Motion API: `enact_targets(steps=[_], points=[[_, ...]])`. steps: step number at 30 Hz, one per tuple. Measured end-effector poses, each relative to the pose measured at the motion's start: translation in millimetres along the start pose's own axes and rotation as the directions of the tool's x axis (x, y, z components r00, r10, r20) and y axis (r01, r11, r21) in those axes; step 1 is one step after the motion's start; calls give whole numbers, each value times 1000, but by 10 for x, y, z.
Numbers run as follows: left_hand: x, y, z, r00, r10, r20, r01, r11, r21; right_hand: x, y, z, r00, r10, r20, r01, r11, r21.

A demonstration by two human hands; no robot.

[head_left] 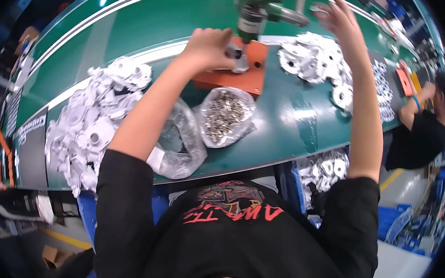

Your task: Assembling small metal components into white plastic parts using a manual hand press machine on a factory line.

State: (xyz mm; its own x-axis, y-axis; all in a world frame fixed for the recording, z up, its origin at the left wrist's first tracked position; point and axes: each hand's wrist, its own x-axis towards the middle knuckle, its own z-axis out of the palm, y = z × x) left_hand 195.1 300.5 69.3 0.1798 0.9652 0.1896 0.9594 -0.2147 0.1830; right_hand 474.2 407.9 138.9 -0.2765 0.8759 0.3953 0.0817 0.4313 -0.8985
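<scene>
My left hand [207, 49] reaches to an orange fixture block [251, 78], its fingers closed around the edge of a small pale plastic part [240, 63]. This part sits on the block, right under the tip of a green bench press [251, 23]. My right hand [340, 20] is raised at the far right of the press, near its lever [295, 17]. Its fingers look spread and somewhat blurred, and I see nothing held in them. Close in front of the block stands a clear plastic bag [226, 117] full of small metal pins.
White plastic parts are heaped on the green table at left [95, 124] and behind the right forearm [312, 57]. A crumpled clear bag [185, 146] lies beside the pin bag. Below the table edge is a blue bin of white parts [329, 171]. Another person [425, 118] works at right.
</scene>
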Motion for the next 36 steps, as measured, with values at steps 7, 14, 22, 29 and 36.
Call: enact_targets(steps=[7,14,22,29,36], points=[[43,-779,-257,950,-310,47,312,921,-234,-1282,1059,-1227,995,86,52,33,211,-977],[-297,-1596,-63,829,-558,-19,527,793,-304,-1477,1272,-1082,938,342,-56,-61,4,-998],[-883,-1948,323,814,-526,248,440,836,329,-1358,1572,-1362,992,122,43,39,40,-998],[-916,-2036,74,800,-592,97,570,699,-433,-1240,1473,-1283,991,120,52,51,8,-999],[-769,-765,-198,744,-667,46,8,-61,-998,-1367,1030,-948,1000,-12,18,20,210,-978]])
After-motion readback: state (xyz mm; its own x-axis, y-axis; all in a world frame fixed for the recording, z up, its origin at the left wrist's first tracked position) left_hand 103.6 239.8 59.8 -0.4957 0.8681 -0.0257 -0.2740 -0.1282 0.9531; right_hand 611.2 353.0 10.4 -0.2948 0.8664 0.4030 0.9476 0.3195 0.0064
